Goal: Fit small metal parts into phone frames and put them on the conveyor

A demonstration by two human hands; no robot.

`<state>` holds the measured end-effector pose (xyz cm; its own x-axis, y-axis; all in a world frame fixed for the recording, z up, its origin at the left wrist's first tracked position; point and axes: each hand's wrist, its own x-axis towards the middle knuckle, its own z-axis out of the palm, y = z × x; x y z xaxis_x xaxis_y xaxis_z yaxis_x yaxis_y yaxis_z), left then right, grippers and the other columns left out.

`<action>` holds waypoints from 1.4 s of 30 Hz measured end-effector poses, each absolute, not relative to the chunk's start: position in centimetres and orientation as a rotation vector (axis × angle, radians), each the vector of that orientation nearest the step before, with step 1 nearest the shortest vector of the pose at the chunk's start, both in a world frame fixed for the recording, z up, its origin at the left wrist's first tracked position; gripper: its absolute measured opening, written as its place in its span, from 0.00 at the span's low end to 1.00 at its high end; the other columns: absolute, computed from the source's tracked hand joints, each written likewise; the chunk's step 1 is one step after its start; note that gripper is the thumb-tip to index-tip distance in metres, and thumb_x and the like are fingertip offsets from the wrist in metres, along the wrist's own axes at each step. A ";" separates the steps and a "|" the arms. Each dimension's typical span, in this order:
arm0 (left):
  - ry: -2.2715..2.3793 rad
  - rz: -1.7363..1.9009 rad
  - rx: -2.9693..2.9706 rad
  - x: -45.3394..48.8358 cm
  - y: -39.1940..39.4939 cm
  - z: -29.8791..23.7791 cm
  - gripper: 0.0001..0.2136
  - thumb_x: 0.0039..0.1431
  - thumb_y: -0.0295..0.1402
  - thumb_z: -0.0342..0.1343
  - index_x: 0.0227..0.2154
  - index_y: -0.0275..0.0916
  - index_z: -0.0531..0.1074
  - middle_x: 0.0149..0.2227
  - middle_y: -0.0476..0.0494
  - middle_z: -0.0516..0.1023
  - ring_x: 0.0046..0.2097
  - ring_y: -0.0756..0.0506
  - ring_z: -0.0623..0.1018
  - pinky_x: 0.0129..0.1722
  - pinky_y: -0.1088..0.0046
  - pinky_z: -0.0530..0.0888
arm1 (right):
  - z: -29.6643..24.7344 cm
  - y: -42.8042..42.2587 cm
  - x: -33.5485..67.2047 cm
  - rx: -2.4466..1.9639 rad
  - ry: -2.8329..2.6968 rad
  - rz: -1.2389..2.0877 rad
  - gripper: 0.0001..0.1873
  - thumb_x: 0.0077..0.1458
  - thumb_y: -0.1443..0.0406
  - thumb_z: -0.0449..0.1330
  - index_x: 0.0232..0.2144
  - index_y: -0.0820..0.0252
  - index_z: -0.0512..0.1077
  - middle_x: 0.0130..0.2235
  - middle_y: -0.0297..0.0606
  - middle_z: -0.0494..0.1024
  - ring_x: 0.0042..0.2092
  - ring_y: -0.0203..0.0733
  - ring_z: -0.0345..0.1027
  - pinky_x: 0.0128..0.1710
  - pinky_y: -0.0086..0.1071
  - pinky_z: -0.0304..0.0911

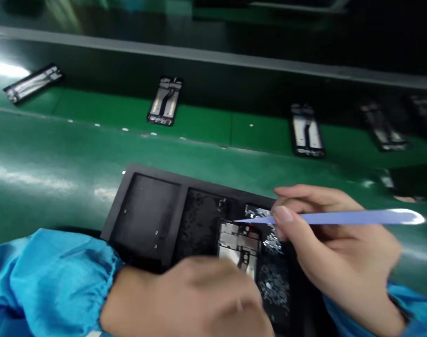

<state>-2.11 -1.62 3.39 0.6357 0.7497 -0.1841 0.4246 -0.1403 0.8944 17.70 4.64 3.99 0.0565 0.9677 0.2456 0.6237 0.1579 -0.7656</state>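
Observation:
My right hand pinches a long pale blue pointed stick, its tip touching the top of an opened phone body with bare circuit parts. The phone lies in a black tray with several compartments. My left hand, in a bright blue sleeve, lies low in front over the phone's near end; it is blurred and its fingers do not show clearly. Small shiny bits fill the tray's right compartment.
A green conveyor belt runs across behind the tray, carrying several opened phone frames, such as one at left, one at middle and one at right. A grey rail borders the far side.

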 end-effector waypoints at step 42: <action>1.054 0.133 1.366 -0.5 9.9 2.3 0.04 0.56 0.26 0.51 0.34 0.38 0.68 0.25 0.56 0.70 0.22 0.54 0.74 0.18 0.81 0.75 | 3.8 5.7 20.6 -1.577 -1.388 0.375 0.16 0.55 0.72 0.62 0.27 0.51 0.58 0.15 0.21 0.60 0.13 0.29 0.51 0.17 0.32 0.47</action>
<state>-0.55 9.91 2.33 0.5634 0.6334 -0.5305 0.4811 0.2705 0.8339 20.56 5.72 3.76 0.3035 0.8858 0.3510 0.5888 0.1153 -0.8000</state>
